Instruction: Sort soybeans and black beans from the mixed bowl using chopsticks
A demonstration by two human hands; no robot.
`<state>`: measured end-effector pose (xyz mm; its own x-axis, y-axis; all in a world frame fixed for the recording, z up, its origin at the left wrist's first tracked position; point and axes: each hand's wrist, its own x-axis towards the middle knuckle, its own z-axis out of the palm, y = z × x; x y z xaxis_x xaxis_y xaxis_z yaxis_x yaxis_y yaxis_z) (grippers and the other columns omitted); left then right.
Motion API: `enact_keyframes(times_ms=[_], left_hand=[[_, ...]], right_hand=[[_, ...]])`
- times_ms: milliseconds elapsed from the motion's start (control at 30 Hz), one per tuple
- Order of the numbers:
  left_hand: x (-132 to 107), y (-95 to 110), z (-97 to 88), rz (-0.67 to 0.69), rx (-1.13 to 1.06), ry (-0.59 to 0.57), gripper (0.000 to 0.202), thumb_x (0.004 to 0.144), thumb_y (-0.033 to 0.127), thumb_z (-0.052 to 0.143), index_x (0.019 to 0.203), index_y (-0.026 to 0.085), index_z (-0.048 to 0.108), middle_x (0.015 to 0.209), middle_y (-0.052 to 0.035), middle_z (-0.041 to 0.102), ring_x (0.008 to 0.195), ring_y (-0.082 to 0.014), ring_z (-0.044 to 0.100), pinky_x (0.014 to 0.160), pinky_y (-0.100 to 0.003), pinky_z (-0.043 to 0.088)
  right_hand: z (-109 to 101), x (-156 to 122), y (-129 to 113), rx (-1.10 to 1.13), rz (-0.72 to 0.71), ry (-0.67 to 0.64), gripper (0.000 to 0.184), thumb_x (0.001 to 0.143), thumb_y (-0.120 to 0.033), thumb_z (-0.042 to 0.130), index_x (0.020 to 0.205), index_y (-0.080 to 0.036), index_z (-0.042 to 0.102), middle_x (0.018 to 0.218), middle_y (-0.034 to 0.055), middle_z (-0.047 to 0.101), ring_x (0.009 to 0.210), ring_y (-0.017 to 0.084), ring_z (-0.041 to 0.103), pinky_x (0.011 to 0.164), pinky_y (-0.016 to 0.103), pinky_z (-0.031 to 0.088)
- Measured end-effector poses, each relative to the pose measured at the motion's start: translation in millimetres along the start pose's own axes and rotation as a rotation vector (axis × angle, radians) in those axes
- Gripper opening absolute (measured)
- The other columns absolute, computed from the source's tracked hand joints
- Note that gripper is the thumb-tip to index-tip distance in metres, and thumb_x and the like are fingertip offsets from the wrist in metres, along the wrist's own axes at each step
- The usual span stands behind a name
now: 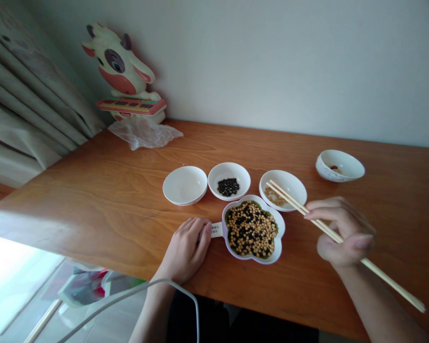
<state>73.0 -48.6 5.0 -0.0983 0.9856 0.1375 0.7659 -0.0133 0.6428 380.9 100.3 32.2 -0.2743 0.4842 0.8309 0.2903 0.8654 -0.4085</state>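
My left hand [186,248] rests on the table with its fingers curled on the short handle of a flower-shaped white dish [280,247] heaped with mixed yellow, black and green beans. My right hand [343,233] grips a pair of wooden chopsticks [386,277]. Their tips reach over a small white bowl [292,186] holding a few yellow beans. To its left stand a bowl [232,172] with black beans and an empty white bowl [184,185].
Another white bowl [346,164] with a few reddish bits sits at the far right. A cartoon cow toy [123,76] and a crumpled clear plastic bag [145,133] stand at the back left by a curtain [25,95]. A white cable [136,293] hangs below the table's [93,200] front edge.
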Motion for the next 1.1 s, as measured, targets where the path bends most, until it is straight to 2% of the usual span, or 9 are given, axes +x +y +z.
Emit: enact_keyframes(times_ms=[167,267,400,700,1100], left_hand=[[0,1,-0.2,-0.002,0.008,0.005,0.028,0.112,0.033,0.040,0.090,0.024,0.053,0.085,-0.0037,0.064,0.080,-0.0217,0.062,0.074,-0.034,0.046],[1,1,-0.3,-0.002,0.011,0.006,0.028,0.112,0.033,0.039,0.089,0.024,0.053,0.085,-0.0036,0.064,0.079,-0.0216,0.061,0.074,-0.034,0.046],[1,1,-0.3,0.001,0.015,0.005,0.028,0.112,0.033,0.040,0.091,0.024,0.055,0.086,-0.0038,0.065,0.079,-0.0214,0.061,0.075,-0.034,0.047],[0,1,-0.8,-0.001,0.002,-0.005,0.029,0.112,0.034,0.038,0.092,0.023,0.055,0.087,-0.0040,0.064,0.080,-0.0213,0.060,0.077,-0.034,0.047],[0,-1,-0.1,-0.002,0.003,-0.005,0.028,0.113,0.035,0.038,0.092,0.024,0.053,0.087,-0.0041,0.063,0.082,-0.0222,0.060,0.077,-0.035,0.046]], right_hand=[[30,-13,-26,0.337,0.174,-0.224,0.063,0.109,-0.055,0.019,0.089,-0.026,0.072,0.085,0.0073,0.074,0.080,0.025,0.069,0.073,0.043,0.050],[40,-21,-33,0.354,0.199,-0.350,0.056,0.109,-0.052,0.023,0.092,-0.025,0.069,0.088,0.0066,0.074,0.084,0.024,0.070,0.078,0.042,0.050],[43,-24,-35,0.385,0.256,-0.431,0.056,0.109,-0.053,0.022,0.092,-0.025,0.067,0.089,0.0061,0.073,0.087,0.023,0.068,0.081,0.041,0.050],[45,-24,-35,0.422,0.424,-0.429,0.064,0.107,-0.063,0.022,0.088,-0.025,0.069,0.087,0.0052,0.071,0.085,0.023,0.066,0.079,0.039,0.049],[47,-26,-32,0.428,0.438,-0.389,0.063,0.110,-0.055,0.021,0.086,-0.024,0.071,0.085,0.0054,0.072,0.085,0.022,0.068,0.082,0.039,0.051]])
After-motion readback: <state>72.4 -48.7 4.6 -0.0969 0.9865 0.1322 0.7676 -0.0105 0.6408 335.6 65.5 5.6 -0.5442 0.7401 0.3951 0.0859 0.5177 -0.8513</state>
